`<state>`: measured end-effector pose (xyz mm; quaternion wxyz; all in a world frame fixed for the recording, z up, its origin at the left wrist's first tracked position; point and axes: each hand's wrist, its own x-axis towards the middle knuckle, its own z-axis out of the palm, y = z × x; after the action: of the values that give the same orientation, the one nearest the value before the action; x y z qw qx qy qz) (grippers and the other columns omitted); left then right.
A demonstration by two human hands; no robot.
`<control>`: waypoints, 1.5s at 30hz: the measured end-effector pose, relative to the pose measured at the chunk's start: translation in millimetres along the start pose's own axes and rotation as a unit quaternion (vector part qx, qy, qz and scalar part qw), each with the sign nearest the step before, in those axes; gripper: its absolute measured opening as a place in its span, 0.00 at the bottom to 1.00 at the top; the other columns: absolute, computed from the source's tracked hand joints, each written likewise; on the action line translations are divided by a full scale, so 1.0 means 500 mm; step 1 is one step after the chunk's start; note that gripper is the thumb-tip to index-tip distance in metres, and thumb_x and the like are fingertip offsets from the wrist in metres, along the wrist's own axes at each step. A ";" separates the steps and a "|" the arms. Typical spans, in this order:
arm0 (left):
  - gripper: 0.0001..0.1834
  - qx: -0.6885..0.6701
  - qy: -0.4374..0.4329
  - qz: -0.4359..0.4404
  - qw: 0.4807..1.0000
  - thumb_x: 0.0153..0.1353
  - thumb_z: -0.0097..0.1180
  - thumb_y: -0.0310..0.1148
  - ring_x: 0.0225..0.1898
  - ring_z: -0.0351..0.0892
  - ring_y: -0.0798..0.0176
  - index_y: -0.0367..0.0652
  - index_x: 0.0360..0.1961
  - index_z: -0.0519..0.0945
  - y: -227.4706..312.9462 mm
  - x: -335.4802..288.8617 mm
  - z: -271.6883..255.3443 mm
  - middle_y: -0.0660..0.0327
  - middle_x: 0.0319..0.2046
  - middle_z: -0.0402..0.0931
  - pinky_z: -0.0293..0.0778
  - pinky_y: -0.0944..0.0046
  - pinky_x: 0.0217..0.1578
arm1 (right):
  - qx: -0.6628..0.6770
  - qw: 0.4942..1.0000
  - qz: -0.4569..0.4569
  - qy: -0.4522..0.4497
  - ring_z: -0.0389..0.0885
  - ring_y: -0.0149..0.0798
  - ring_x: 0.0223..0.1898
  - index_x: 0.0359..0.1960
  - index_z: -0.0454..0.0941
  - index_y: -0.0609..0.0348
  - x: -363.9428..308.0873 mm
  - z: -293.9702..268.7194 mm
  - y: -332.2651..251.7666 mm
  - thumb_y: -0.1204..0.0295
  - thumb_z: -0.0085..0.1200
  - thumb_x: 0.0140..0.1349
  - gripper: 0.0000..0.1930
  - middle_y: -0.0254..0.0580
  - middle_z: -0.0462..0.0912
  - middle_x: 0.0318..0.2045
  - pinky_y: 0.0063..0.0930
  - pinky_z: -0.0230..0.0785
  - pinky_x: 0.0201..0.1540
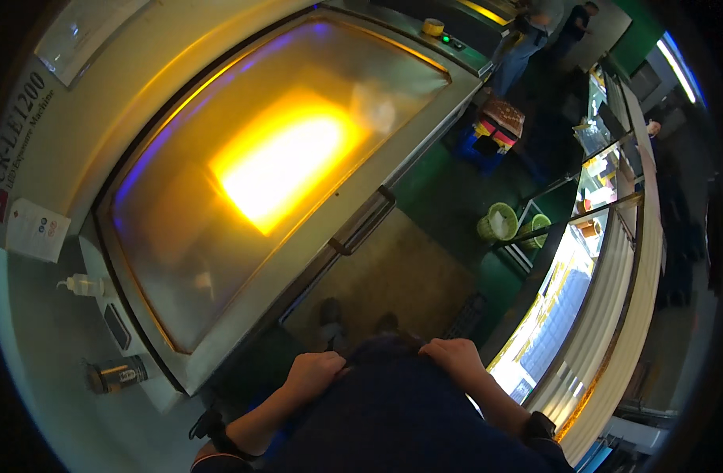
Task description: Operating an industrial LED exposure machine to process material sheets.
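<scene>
Both hands rest against the front of my dark shirt [385, 394], one on each side. My left hand [316, 370] is closed, its fingers curled in at the shirt's edge. On the other side, my right hand [454, 357] is closed the same way. What the fingertips hold, if anything, is hidden. Ahead and to the left stands a large exposure machine [314, 264], its lid down and a bright yellow glow under its clear window [279, 169]. A dark bar handle [365, 221] on its front edge is beyond my hands, and neither hand touches it.
On the machine's left ledge are a white squeeze bottle [84, 285], a phone-like dark slab [118, 326] and a dark jar [115, 374]. A lit table [547, 307] runs along the right. Green baskets [498, 223] stand on the floor, near a stool [499, 126]. Other people stand at the back.
</scene>
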<state>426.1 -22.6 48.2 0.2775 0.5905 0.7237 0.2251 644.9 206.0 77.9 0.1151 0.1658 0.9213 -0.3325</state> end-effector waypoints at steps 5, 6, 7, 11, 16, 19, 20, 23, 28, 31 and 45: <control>0.12 -0.038 0.103 -0.077 0.991 0.54 0.61 0.37 0.24 0.77 0.54 0.45 0.21 0.75 0.053 -0.028 0.083 0.59 0.21 0.73 0.72 0.57 0.23 | -0.072 0.992 -0.105 0.007 0.82 0.41 0.29 0.40 0.79 0.47 0.004 -0.002 0.053 0.73 0.55 0.52 0.13 0.34 0.80 0.27 0.35 0.72 0.31; 0.12 -0.044 0.102 -0.089 0.990 0.54 0.61 0.37 0.24 0.77 0.54 0.45 0.21 0.75 0.063 -0.036 0.096 0.59 0.21 0.73 0.72 0.57 0.23 | -0.068 0.992 -0.109 -0.005 0.82 0.41 0.29 0.40 0.79 0.47 0.000 -0.001 0.057 0.73 0.55 0.52 0.13 0.34 0.80 0.27 0.35 0.72 0.31; 0.10 -0.027 0.122 -0.103 0.987 0.52 0.62 0.36 0.23 0.77 0.55 0.45 0.21 0.75 0.073 -0.042 0.107 0.60 0.21 0.74 0.72 0.59 0.22 | -0.066 0.991 -0.118 0.006 0.81 0.41 0.28 0.40 0.79 0.47 -0.004 0.000 0.059 0.73 0.55 0.51 0.13 0.35 0.80 0.26 0.35 0.72 0.30; 0.08 0.031 0.206 -0.128 0.970 0.48 0.65 0.34 0.21 0.77 0.58 0.45 0.24 0.77 0.117 -0.062 0.116 0.61 0.21 0.74 0.71 0.63 0.20 | -0.070 0.982 -0.173 0.030 0.80 0.40 0.26 0.41 0.79 0.48 -0.019 -0.007 0.057 0.73 0.56 0.48 0.15 0.34 0.79 0.24 0.35 0.70 0.26; 0.09 0.058 0.276 -0.077 0.956 0.47 0.66 0.33 0.20 0.76 0.60 0.44 0.26 0.77 0.122 -0.080 0.119 0.62 0.20 0.74 0.70 0.64 0.19 | -0.040 0.964 -0.238 0.111 0.80 0.40 0.26 0.43 0.78 0.48 -0.036 0.014 0.064 0.72 0.56 0.46 0.18 0.32 0.79 0.24 0.36 0.70 0.25; 0.10 0.058 0.260 -0.074 0.961 0.47 0.66 0.34 0.20 0.77 0.60 0.44 0.26 0.77 0.100 -0.081 0.116 0.62 0.20 0.74 0.71 0.63 0.19 | -0.045 0.967 -0.228 0.102 0.80 0.41 0.28 0.44 0.78 0.47 -0.008 0.028 0.052 0.72 0.56 0.46 0.19 0.33 0.79 0.27 0.36 0.70 0.26; 0.10 0.058 0.236 -0.087 0.966 0.47 0.66 0.34 0.21 0.77 0.60 0.43 0.26 0.77 0.089 -0.084 0.112 0.61 0.20 0.74 0.71 0.63 0.19 | -0.043 0.971 -0.219 0.084 0.80 0.42 0.29 0.45 0.78 0.47 0.010 0.031 0.040 0.71 0.56 0.47 0.19 0.35 0.79 0.29 0.36 0.70 0.26; 0.10 0.037 0.217 -0.085 0.972 0.50 0.64 0.36 0.21 0.77 0.58 0.44 0.25 0.76 0.053 -0.091 0.097 0.60 0.20 0.74 0.71 0.60 0.20 | -0.077 0.968 -0.226 0.080 0.81 0.39 0.29 0.40 0.81 0.46 0.064 0.037 -0.009 0.68 0.58 0.47 0.15 0.34 0.80 0.30 0.34 0.71 0.29; 0.12 0.035 0.193 -0.102 0.975 0.54 0.62 0.39 0.21 0.77 0.55 0.45 0.22 0.75 -0.002 -0.122 0.059 0.58 0.20 0.74 0.71 0.56 0.20 | -0.102 0.979 -0.160 -0.082 0.81 0.43 0.36 0.43 0.79 0.42 0.170 0.073 -0.109 0.68 0.55 0.54 0.14 0.33 0.81 0.35 0.38 0.74 0.36; 0.12 0.037 0.200 -0.111 0.973 0.53 0.62 0.40 0.22 0.78 0.54 0.46 0.23 0.76 -0.037 -0.148 0.041 0.58 0.20 0.75 0.72 0.57 0.21 | -0.124 0.951 -0.186 -0.213 0.80 0.44 0.43 0.49 0.77 0.39 0.217 0.091 -0.127 0.69 0.52 0.57 0.17 0.33 0.81 0.41 0.38 0.74 0.42; 0.10 -0.089 0.199 -0.081 0.973 0.54 0.55 0.36 0.31 0.82 0.53 0.42 0.29 0.82 -0.135 -0.215 -0.012 0.55 0.29 0.81 0.76 0.59 0.31 | -0.030 0.956 -0.178 -0.232 0.77 0.43 0.51 0.56 0.74 0.41 0.249 0.109 -0.183 0.73 0.43 0.61 0.21 0.36 0.79 0.51 0.32 0.69 0.53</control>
<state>389.0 -141.6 23.1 0.1969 0.4463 0.7867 0.3784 501.1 132.9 49.3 0.2696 -0.0860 0.8932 -0.3494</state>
